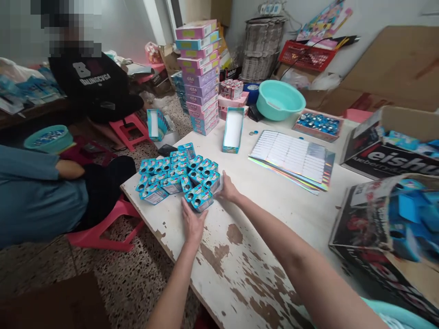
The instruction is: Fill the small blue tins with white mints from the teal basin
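Small blue cardboard boxes (178, 171) with round holes in their tops stand packed together at the table's left corner. My left hand (194, 224) is at the near side of the cluster, its thumb and fingers apart around the lower part of the nearest blue box (202, 201). Against the cluster's right side rests my right hand (227, 187), fingers stretched along a blue box (211, 182) and partly hidden by it. Both hands touch the boxes from outside, with neither closed around one.
An open display tray (235, 130) lies behind the cluster, beside a tall stack of boxes (202, 87). Printed sheets (291, 160), a turquoise basin (281, 103) and a box of blue-lidded pieces (317, 125) lie beyond. Black cartons (370, 160) line the right. Two people sit at left.
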The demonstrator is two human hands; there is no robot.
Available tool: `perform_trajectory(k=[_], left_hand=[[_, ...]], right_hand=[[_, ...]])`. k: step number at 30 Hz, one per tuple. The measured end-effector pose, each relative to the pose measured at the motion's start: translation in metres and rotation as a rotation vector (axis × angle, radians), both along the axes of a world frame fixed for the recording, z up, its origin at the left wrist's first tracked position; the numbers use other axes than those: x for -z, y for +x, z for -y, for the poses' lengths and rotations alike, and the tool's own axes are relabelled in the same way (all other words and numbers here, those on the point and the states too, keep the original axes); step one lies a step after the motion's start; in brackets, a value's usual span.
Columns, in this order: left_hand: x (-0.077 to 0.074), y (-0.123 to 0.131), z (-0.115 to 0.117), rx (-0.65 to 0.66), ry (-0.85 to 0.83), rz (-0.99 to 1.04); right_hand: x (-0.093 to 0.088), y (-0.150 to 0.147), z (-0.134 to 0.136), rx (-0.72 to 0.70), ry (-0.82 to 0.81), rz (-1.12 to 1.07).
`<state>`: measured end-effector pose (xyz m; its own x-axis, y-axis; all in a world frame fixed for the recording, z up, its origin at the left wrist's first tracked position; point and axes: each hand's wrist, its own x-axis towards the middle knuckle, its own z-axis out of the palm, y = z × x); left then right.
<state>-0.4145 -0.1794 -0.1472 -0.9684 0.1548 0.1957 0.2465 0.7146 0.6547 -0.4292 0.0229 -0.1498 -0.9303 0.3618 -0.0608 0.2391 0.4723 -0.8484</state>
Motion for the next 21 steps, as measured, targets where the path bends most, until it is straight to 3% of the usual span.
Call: perform_trajectory(k=[2,4,8,11,14,16,21], left_hand=[[-0.025,0.013,0.010,0.033,-0.103,-0.118],[-0.059,0.027,0.011,0.140,-0.181,-0.224],[-0.146,0.066,-0.025,0.614,-0.041,-0.386],[-0.217,0.109,-0.057,0.991,0.199,-0.415],[-0.281,0.156,-0.064,1.348,0.438,-0.345],[-0.315,0.186,-0.058,1.512,0.536,-0.319],[-0.371,0.261,-0.052,1.690,0.488,-0.347]], right_hand=[[-0.016,0.035,0.002,0.018,-0.013,0.051],[-0.039,0.085,0.001,0.026,-0.034,0.085],[-0.093,0.211,0.009,0.154,-0.045,0.101],[-0.124,0.311,0.026,0.414,-0.126,0.046],[-0.138,0.403,0.047,0.724,-0.159,0.037],[-0.143,0.454,0.061,0.887,-0.177,0.040],[-0.150,0.545,0.090,1.082,-0.231,-0.042]])
